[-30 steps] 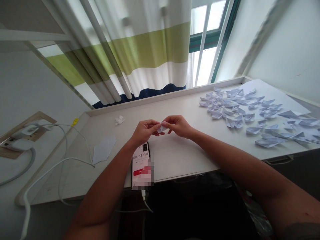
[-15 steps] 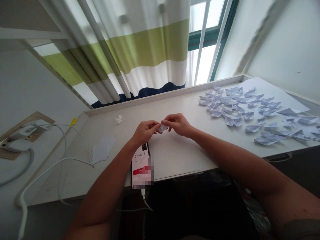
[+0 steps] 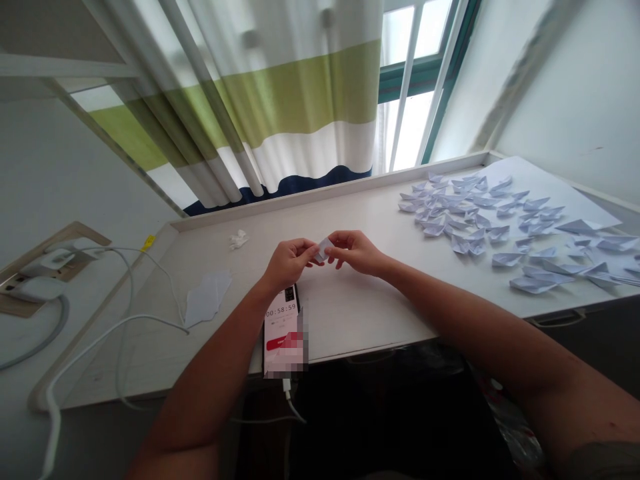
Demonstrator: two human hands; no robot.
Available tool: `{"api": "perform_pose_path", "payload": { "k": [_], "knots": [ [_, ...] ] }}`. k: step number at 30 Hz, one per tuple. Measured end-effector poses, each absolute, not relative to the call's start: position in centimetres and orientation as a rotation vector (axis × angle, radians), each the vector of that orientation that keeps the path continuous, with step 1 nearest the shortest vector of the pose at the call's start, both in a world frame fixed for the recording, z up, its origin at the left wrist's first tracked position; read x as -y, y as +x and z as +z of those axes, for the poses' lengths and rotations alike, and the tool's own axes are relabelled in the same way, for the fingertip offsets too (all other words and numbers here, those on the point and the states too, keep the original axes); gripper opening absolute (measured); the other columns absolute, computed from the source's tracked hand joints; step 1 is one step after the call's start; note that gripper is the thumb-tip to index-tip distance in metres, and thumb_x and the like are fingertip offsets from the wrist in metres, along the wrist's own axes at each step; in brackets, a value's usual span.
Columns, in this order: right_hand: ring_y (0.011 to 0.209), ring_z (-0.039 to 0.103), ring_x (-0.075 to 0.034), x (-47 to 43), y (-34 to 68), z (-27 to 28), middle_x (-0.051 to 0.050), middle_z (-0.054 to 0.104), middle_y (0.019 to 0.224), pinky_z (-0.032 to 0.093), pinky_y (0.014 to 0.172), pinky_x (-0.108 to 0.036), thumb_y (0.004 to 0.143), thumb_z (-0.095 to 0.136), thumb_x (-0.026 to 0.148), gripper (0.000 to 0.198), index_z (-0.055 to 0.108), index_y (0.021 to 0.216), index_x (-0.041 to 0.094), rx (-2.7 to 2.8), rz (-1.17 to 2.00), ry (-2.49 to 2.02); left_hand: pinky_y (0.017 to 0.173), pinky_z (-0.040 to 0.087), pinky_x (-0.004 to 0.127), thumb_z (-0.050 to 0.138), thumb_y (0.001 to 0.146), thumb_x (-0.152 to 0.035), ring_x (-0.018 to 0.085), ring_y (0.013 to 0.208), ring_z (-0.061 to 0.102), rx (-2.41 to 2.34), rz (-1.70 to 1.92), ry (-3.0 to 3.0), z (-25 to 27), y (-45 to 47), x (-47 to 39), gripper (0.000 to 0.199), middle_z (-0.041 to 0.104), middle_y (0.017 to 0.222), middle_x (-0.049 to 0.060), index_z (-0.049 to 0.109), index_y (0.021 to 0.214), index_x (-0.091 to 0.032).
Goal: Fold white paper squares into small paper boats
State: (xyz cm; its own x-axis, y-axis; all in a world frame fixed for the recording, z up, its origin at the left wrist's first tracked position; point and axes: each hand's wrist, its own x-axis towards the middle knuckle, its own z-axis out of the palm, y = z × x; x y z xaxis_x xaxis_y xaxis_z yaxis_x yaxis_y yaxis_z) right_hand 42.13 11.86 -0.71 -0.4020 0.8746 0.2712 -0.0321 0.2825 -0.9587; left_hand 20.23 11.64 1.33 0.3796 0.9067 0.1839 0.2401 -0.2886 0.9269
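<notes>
A small folded piece of white paper [image 3: 323, 249] is held above the middle of the white table [image 3: 345, 307]. My left hand [image 3: 290, 261] pinches its left side between thumb and fingers. On the other side, my right hand [image 3: 357, 252] grips it the same way, thumb toward me. The fingers cover part of the folds. Many folded paper boats [image 3: 467, 243] lie spread over the table to the right of my hands. Flat white paper sheets [image 3: 206, 298] lie in a loose stack on the left.
Below my left wrist lies a phone [image 3: 281, 337] showing a timer, with a white cable plugged into it. A crumpled white tissue [image 3: 239, 239] sits near the back. White cables [image 3: 117, 321] run from a wall socket [image 3: 50, 263]. A large white sheet [image 3: 540, 187] lies at the far right.
The folded paper has turned between my fingers and shows more of its face. My right thumb and fingers have shifted on it. The phone's timer moved on by a second.
</notes>
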Motion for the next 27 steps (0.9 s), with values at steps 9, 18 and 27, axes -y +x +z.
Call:
{"api": "perform_pose_path", "payload": {
  "k": [9, 18, 27],
  "knots": [
    [0.067, 0.07, -0.015, -12.5, 42.1, -1.2, -0.006, 0.077, 0.078, 0.059, 0.054, -0.026, 0.09, 0.081, 0.059, 0.045, 0.078, 0.091, 0.014, 1.599, 1.203, -0.779, 0.074, 0.059, 0.034, 0.082, 0.089, -0.061, 0.024, 0.084, 0.081, -0.966, 0.888, 1.784, 1.1, 20.3, -11.7, 0.045, 0.085, 0.093, 0.01, 0.082, 0.099, -0.018],
    [0.058, 0.066, -0.012, -12.0, 41.9, -0.8, -0.004, 0.075, 0.072, 0.056, 0.053, -0.026, 0.09, 0.081, 0.057, 0.042, 0.074, 0.084, 0.015, 1.613, 1.128, -0.833, 0.076, 0.06, 0.035, 0.086, 0.087, -0.053, 0.024, 0.086, 0.082, -0.944, 0.832, 1.744, 1.3, 20.4, -11.3, 0.04, 0.085, 0.094, 0.011, 0.083, 0.101, -0.016],
    [0.068, 0.07, -0.016, -11.9, 41.8, -0.9, -0.005, 0.073, 0.079, 0.059, 0.053, -0.026, 0.087, 0.083, 0.065, 0.051, 0.073, 0.093, 0.016, 1.647, 1.148, -0.811, 0.079, 0.062, 0.036, 0.089, 0.083, -0.048, 0.023, 0.091, 0.077, -1.023, 1.063, 1.613, 2.1, 20.7, -11.1, 0.031, 0.085, 0.096, 0.009, 0.088, 0.096, -0.019]
  ]
}}
